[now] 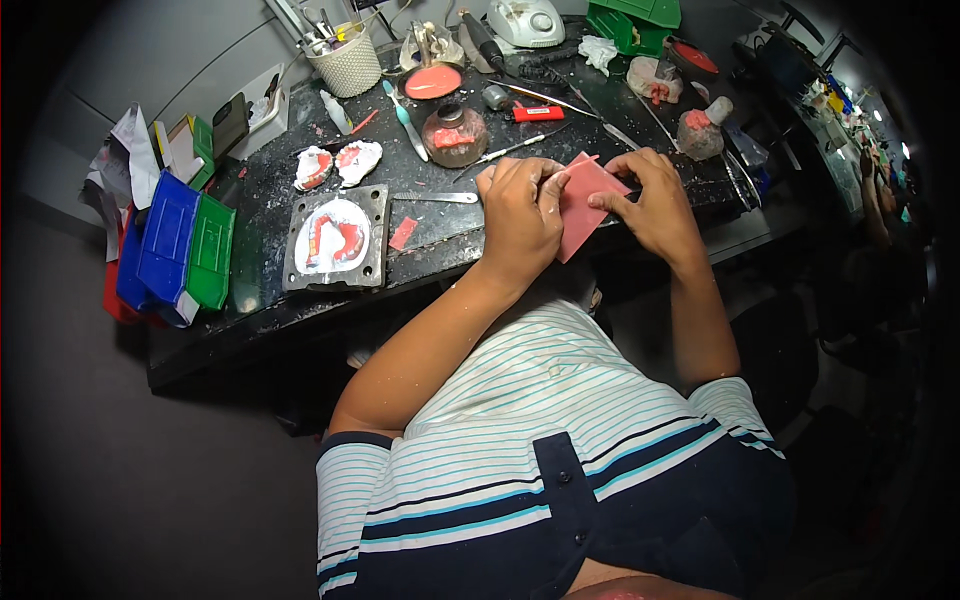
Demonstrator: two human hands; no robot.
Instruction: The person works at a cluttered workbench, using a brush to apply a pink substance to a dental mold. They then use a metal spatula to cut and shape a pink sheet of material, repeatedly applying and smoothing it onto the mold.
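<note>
Between my hands, above the bench's front edge, is a pink wax sheet (580, 215). My left hand (523, 212) pinches its left side with thumb and fingers. On the other side, my right hand (650, 203) grips the sheet's upper right part, its thumb lying across the face. Left of my hands a metal flask half (290, 268) lies on the bench, holding white plaster with a pink wax denture arch (336, 240). A metal spatula (435, 197) and a small pink wax scrap (403, 234) rest beside it.
Two plaster casts with pink wax (357, 162), a toothbrush (405, 122), a spirit burner (455, 136) and a red lighter (538, 114) lie behind. Blue bins (165, 235) and green bins (212, 250) stand at the left edge. Several slim tools lie at right, near another bottle (702, 135).
</note>
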